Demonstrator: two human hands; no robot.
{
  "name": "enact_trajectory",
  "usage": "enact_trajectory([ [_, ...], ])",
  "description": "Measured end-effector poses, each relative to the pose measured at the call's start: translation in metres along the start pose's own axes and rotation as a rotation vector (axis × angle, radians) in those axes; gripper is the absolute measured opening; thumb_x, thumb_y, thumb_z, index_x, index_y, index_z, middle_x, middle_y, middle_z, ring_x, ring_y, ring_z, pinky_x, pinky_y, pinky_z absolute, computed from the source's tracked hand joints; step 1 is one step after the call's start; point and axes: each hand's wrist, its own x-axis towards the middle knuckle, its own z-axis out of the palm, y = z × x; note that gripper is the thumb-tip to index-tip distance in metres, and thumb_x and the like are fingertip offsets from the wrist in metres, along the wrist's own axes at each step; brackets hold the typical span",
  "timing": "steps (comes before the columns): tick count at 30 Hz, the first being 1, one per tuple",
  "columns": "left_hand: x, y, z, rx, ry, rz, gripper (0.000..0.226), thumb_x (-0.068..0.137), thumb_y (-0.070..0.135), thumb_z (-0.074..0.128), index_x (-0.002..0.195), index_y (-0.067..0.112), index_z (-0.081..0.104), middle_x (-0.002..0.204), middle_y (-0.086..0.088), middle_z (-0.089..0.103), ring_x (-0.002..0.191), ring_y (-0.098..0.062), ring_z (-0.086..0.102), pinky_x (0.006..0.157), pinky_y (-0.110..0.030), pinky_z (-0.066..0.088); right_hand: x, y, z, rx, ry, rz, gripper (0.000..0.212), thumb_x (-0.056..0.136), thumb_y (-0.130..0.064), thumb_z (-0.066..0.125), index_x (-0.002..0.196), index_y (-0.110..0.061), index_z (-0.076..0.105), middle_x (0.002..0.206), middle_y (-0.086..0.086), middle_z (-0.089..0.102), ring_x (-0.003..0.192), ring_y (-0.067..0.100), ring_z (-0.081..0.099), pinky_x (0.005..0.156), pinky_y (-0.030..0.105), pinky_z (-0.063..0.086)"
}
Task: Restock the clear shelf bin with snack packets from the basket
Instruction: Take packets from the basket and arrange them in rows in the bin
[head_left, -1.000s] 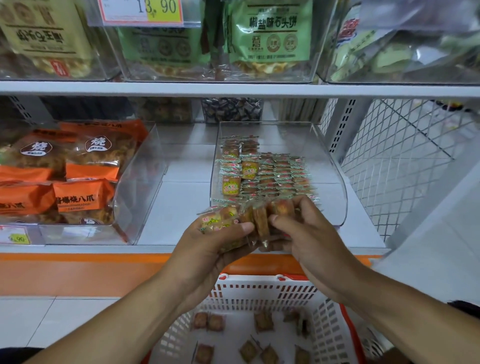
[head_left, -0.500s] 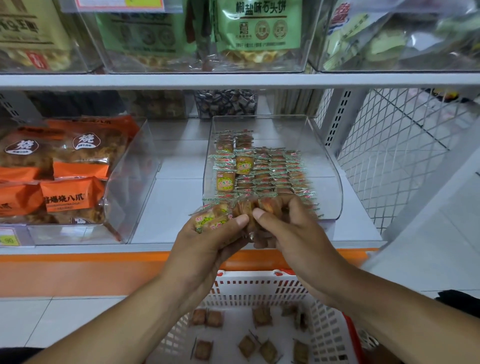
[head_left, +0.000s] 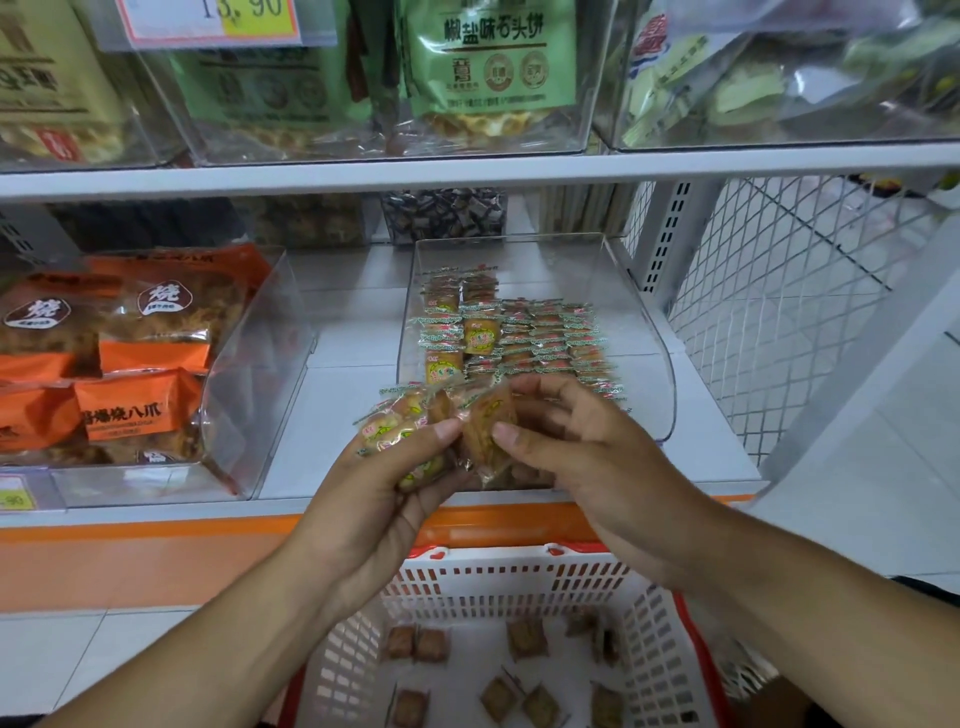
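Crinkly clear wrappers: your left hand (head_left: 384, 467) cradles a bunch of snack packets (head_left: 400, 431) and your right hand (head_left: 566, 447) pinches one packet (head_left: 488, 431), just before the clear shelf bin (head_left: 644, 332). Peel that one free, lay it flat on the bin's rows; more wait in the basket (head_left: 498, 577).

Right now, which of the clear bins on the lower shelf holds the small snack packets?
The right bin, just behind the hands. It holds rows of small packets; the left bin holds large orange bags.
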Motion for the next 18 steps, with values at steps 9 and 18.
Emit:
enact_trajectory([
  [9,0.0,0.003,0.003,0.149,-0.072,0.014,0.043,0.066,0.016,0.085,0.107,0.007,0.078,0.115,-0.023,0.074,0.101,-0.034,0.075,0.075,-0.032,0.062,0.006,-0.013,-0.022,-0.121,-0.326,0.148,0.03,0.096,-0.01,0.058,0.124,-0.012,0.067,0.118,0.004,0.072,0.101,0.011,0.066,0.083,0.026,0.052],
  [18,0.009,0.002,0.012,0.221,0.045,0.086,0.04,0.078,0.002,0.079,0.117,0.001,0.07,0.11,-0.02,0.076,0.097,-0.035,0.076,0.072,-0.033,0.063,0.027,-0.029,-0.03,-0.23,-0.344,0.203,0.05,0.082,-0.005,0.067,0.129,0.004,0.059,0.133,0.019,0.064,0.129,0.032,0.058,0.112,0.042,0.045],
])
